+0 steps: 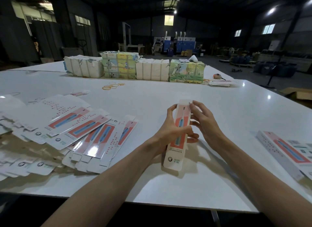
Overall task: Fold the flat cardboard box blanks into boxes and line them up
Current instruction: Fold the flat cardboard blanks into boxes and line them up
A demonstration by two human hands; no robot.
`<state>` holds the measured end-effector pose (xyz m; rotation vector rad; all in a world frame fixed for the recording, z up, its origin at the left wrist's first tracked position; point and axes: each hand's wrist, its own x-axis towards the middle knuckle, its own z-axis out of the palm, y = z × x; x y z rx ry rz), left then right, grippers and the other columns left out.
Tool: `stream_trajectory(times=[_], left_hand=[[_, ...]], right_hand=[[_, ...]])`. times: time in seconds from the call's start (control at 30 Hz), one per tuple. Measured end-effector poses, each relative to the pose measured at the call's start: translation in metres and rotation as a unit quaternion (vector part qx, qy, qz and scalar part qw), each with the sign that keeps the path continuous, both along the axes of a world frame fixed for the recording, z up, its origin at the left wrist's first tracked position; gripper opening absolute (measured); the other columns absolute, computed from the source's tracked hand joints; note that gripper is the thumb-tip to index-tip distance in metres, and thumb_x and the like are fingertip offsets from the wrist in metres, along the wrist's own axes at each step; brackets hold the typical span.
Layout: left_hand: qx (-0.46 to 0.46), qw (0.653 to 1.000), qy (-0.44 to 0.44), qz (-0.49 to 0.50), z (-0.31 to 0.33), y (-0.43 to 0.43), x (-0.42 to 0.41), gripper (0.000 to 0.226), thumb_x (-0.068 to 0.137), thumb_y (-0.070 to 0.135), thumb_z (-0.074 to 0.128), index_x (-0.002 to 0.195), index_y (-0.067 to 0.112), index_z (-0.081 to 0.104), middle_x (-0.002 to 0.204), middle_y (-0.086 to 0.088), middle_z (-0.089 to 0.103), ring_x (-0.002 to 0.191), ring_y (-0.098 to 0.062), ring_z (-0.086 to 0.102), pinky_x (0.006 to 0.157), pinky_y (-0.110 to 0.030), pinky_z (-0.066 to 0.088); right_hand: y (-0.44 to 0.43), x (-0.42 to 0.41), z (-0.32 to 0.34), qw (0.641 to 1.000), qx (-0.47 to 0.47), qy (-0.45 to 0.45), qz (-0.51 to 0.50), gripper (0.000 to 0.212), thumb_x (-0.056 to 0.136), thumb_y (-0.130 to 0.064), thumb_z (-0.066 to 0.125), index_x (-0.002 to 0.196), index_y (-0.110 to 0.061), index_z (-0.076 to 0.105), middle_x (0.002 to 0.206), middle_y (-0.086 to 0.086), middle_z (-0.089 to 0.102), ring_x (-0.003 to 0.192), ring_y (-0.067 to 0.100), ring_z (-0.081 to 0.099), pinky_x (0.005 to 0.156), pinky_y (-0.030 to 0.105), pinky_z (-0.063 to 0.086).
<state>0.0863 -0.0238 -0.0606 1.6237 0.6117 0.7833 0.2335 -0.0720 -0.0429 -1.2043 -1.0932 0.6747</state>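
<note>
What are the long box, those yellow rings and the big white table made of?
Box: thin cardboard, glossy print; its flaps fold at creases.
Flat blanks: the same card, glare on the print.
Yellow rings: probably rubber bands, thin limp loops.
Table: smooth glossy white top mirroring lamps; perhaps laminate, unsure.

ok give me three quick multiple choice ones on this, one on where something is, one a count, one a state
1. The pile of flat blanks lies on which side of the table?
A left
B right
C far edge

2. How many wrapped bundles stand in the far row?
A two
B four
C six

3. The box being folded is:
A lying flat on the table
B held in both hands, far flap sticking out
C held in one hand, closed

Answers:
1 A, the blanks spread out beside the left hand.
2 B, four stand side by side.
3 B, the left hand and right hand both grip it, with the flap unfolded.
</note>
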Motion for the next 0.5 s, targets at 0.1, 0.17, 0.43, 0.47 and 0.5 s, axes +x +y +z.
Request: stream_trajectory(times=[0.1,0.17,0.43,0.47,0.5], left_hand=[[0.026,1.0,0.015,0.003,-0.0006,0.0009,0.0011,0.091,0.091,0.019,0.081,0.146,0.053,0.017,0.121,0.007,0.054,0.1,-0.021,0.07,0.064,-0.015,0.058],[0.027,0.999,0.016,-0.007,-0.0017,0.0009,0.0011,0.093,0.09,0.019,0.082,0.147,0.052,0.017,0.119,0.008,0.055,0.097,-0.02,0.072,0.064,-0.016,0.058],[0.018,0.999,0.006,-0.035,-0.0039,-0.0004,0.0015,0.094,0.084,0.021,0.084,0.147,0.051,0.02,0.122,-0.004,0.061,0.098,-0.017,0.077,0.073,-0.03,0.064],[0.022,0.999,0.008,-0.033,-0.0036,-0.0006,0.0011,0.094,0.085,0.021,0.084,0.146,0.052,0.02,0.123,-0.005,0.06,0.097,-0.018,0.077,0.074,-0.03,0.065],[0.026,0.999,0.012,-0.031,-0.0029,-0.0006,0.0004,0.093,0.086,0.021,0.084,0.146,0.052,0.02,0.124,-0.006,0.059,0.096,-0.021,0.078,0.075,-0.032,0.066]], right_hand=[[0.0009,0.0008,0.0,1.0,0.01,-0.005,-0.008,0.045,0.099,-0.052,0.06,0.137,-0.028,0.059,0.115,-0.004,0.075,0.106,0.018,0.075,0.085,0.034,0.063],[0.001,0.0024,-0.0007,1.0,0.017,-0.016,-0.016,0.036,0.103,-0.043,0.06,0.137,-0.03,0.058,0.114,-0.005,0.074,0.104,0.015,0.075,0.083,0.034,0.064],[-0.0049,0.0057,0.001,0.997,0.048,-0.067,-0.006,0.023,0.107,-0.033,0.058,0.129,-0.026,0.06,0.103,-0.008,0.075,0.099,0.025,0.076,0.079,0.037,0.065],[-0.0054,0.0057,0.0012,0.997,0.048,-0.064,0.003,0.02,0.108,-0.031,0.057,0.126,-0.024,0.061,0.101,-0.004,0.074,0.099,0.028,0.076,0.08,0.039,0.065],[-0.0056,0.0055,0.0017,0.997,0.046,-0.052,0.013,0.018,0.108,-0.029,0.057,0.124,-0.022,0.062,0.102,0.0,0.074,0.099,0.03,0.075,0.081,0.041,0.065]])
